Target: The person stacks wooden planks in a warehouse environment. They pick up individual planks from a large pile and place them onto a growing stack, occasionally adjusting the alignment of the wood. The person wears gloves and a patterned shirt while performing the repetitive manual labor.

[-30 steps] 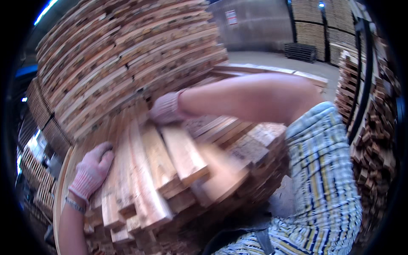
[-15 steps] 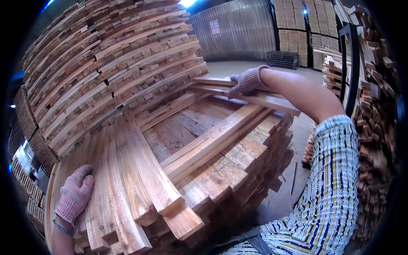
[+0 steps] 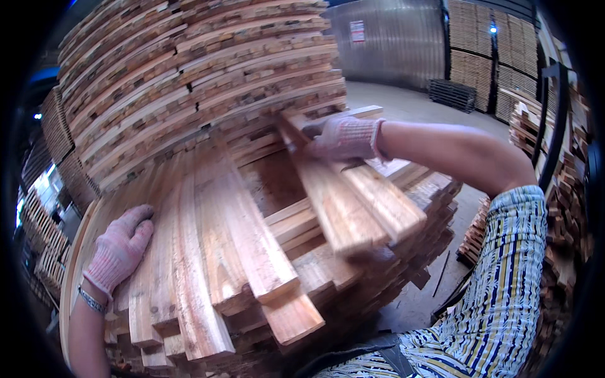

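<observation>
My right hand point(image 3: 346, 137), in a pale knitted glove, is closed over two wooden boards point(image 3: 334, 201) lying side by side. They slant toward me across the top of the stack, and motion blurs them slightly. Under them runs a crosswise board point(image 3: 291, 222). My left hand point(image 3: 123, 249), gloved in pink, rests with its fingers laid on the row of long boards point(image 3: 183, 252) at the left. The rightmost board of that row point(image 3: 255, 242) borders a gap in the layer, where darker wood point(image 3: 272, 179) shows below.
A tall stack of boards point(image 3: 201, 82) rises behind the layer. Further back stand a corrugated metal wall point(image 3: 394, 44), palletised stacks point(image 3: 469, 60) and a dark pallet point(image 3: 452, 94) on the grey floor point(image 3: 378, 93). At the right are a black upright frame point(image 3: 551, 126) and more piled wood point(image 3: 564, 220).
My right hand has swung the two boards from lying crosswise at the far right to pointing toward me, nearer the row. My left hand stays on the boards. The view has shifted left.
</observation>
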Action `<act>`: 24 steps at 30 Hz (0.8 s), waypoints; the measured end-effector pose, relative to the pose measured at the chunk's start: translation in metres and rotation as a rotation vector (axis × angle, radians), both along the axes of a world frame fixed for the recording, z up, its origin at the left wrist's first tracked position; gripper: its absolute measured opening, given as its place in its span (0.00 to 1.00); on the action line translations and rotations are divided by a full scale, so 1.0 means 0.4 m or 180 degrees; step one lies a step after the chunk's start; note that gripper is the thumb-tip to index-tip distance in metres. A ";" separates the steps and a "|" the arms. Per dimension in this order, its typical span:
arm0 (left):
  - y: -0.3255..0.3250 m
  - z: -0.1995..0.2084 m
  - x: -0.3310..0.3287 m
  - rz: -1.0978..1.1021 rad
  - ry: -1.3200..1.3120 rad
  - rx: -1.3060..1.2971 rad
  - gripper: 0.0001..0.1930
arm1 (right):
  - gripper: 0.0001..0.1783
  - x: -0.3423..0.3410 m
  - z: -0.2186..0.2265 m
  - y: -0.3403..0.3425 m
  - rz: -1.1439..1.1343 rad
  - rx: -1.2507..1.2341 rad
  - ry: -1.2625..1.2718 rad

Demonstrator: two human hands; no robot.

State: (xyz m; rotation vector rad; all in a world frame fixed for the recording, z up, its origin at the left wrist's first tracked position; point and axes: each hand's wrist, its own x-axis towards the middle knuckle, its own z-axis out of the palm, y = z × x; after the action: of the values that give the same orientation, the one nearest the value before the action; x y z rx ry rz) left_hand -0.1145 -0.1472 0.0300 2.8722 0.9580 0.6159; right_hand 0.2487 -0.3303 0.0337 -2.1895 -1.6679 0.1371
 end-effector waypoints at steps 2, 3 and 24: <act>0.004 -0.004 0.002 0.0009 -0.0013 -0.0078 0.21 | 0.28 -0.067 -0.022 0.074 0.0040 -0.0036 0.0067; -0.002 0.003 0.011 0.0007 0.0019 -0.0051 0.21 | 0.26 -0.092 -0.035 0.114 0.0093 0.0138 -0.0003; 0.035 -0.001 0.007 -0.0164 0.0058 -0.0182 0.21 | 0.30 -0.215 0.020 0.191 0.0293 0.0013 -0.0541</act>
State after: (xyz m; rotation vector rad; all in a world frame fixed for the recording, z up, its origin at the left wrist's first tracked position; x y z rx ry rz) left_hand -0.1116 -0.1332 0.0296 2.8472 0.8858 0.5501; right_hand 0.1628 -0.2539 0.0416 -2.1746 -1.8590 -0.0290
